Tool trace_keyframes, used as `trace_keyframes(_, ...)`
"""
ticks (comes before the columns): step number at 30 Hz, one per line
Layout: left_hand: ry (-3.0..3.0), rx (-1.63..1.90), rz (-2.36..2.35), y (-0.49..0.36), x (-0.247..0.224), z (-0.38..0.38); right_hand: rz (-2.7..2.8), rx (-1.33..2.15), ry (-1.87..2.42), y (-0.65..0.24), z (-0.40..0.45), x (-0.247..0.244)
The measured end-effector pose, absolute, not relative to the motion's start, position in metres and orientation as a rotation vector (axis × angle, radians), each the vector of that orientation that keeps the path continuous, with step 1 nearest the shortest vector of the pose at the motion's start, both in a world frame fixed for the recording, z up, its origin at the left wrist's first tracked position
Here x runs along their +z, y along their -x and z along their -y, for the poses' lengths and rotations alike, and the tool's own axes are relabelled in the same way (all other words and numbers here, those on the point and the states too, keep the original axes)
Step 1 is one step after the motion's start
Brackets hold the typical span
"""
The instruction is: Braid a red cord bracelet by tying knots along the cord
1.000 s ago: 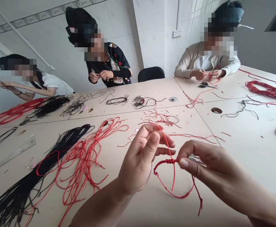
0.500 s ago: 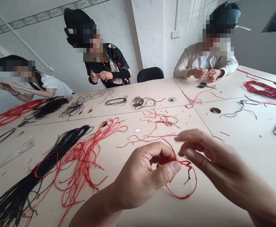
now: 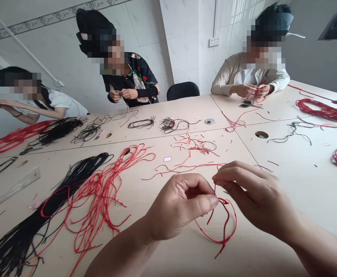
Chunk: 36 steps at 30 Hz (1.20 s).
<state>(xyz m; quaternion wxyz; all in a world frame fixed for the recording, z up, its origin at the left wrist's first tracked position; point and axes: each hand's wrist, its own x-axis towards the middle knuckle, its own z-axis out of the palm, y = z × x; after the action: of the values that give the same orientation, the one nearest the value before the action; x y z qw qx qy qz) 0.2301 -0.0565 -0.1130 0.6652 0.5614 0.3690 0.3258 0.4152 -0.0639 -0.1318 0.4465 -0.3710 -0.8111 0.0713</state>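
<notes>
Between thumb and forefinger, my left hand (image 3: 182, 204) pinches a red braided cord (image 3: 225, 219). The cord hangs below the fingertips as a loop with a knot near its bottom and short loose tails. Just to the right and slightly higher, my right hand (image 3: 252, 196) is closed at the fingertips on a thin red strand that runs up from the left hand's pinch. The part of the cord inside the left fingers is hidden.
A bundle of black cords (image 3: 50, 207) and tangled red cords (image 3: 99, 196) lie to the left, beside a clear ruler (image 3: 15, 188). Red scraps (image 3: 197, 145) litter the middle. Coiled red cord (image 3: 324, 109) and scissors (image 3: 249, 104) lie farther off. Several people sit across the table, handling cords.
My right hand has closed from spread fingers onto the red strand, drawing it upright. The braided loop has swung and now hangs lower beneath my left hand.
</notes>
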Motion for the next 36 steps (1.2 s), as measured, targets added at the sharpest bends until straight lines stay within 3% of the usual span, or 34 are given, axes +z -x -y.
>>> trace_keyframes(19, -1.179, 0.807, -0.708, -0.223, -0.117, 0.059, 1.850, 0.460, 1.072, -0.427, 0.060, -0.127)
trace_keyframes(36, -1.027, 0.757, -0.761, -0.226, -0.107, 0.063, 1.881, 0.416, 1.014, -0.426, 0.065, -0.123)
